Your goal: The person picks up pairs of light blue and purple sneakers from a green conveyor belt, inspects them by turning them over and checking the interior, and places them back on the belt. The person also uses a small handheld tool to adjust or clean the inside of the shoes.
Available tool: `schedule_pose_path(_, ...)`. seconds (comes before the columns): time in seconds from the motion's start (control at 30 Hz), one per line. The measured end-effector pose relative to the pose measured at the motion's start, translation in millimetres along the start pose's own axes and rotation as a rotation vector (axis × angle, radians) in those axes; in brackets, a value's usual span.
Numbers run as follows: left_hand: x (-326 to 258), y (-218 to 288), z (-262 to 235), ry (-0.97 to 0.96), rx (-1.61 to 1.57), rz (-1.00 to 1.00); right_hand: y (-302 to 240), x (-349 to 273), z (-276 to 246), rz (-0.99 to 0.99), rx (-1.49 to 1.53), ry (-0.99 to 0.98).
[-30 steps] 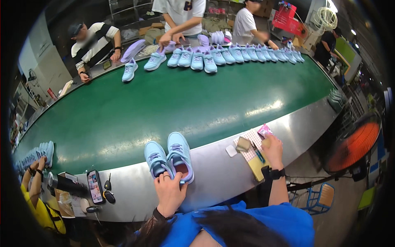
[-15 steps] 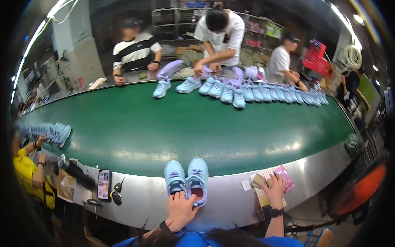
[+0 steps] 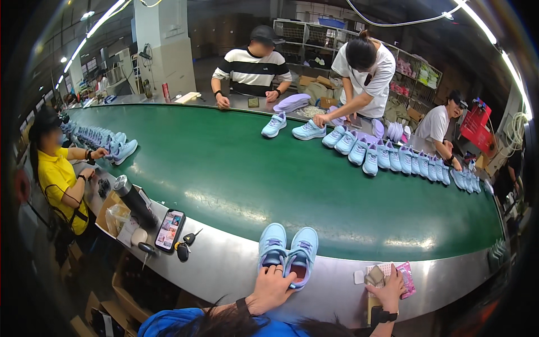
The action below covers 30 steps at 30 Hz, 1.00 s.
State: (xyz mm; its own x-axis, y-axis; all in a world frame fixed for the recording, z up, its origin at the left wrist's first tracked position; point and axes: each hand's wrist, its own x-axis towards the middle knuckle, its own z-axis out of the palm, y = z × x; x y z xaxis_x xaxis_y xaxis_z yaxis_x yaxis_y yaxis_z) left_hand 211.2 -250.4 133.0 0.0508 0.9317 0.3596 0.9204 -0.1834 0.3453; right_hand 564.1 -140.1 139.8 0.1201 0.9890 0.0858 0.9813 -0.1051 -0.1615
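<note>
A pair of light blue sneakers (image 3: 303,250) with lilac laces stands side by side at the near edge of the green belt, toes pointing away. My left hand (image 3: 272,289) is closed on the two heels, fingertips in the shoe collars. Over a small pile of beige-grey blocks (image 3: 374,275) on the metal edge, my right hand (image 3: 388,291) reaches with fingers apart, touching the pile. A pink packet (image 3: 406,279) lies beside its fingers. A small white piece (image 3: 359,277) lies left of the pile. Part of the pile is hidden under my right hand.
A green conveyor belt (image 3: 224,168) spans the view, with a row of blue sneakers (image 3: 393,157) opposite and more shoes (image 3: 120,149) at left. Co-workers stand around it. A dark flask (image 3: 135,199), phone (image 3: 169,230) and keys (image 3: 183,250) lie on my left.
The view has swung left, so the scene appears shifted right and tilted. My left hand stays at the sneaker heels; my right hand stays at the pile, its fingers slightly shifted.
</note>
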Motion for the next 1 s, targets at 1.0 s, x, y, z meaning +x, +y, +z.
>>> schedule_pose_path(1.0, 3.0, 4.6, -4.0, -0.053, -0.014, 0.004, -10.9, -5.9, -10.9, -0.034, -0.035, 0.028)
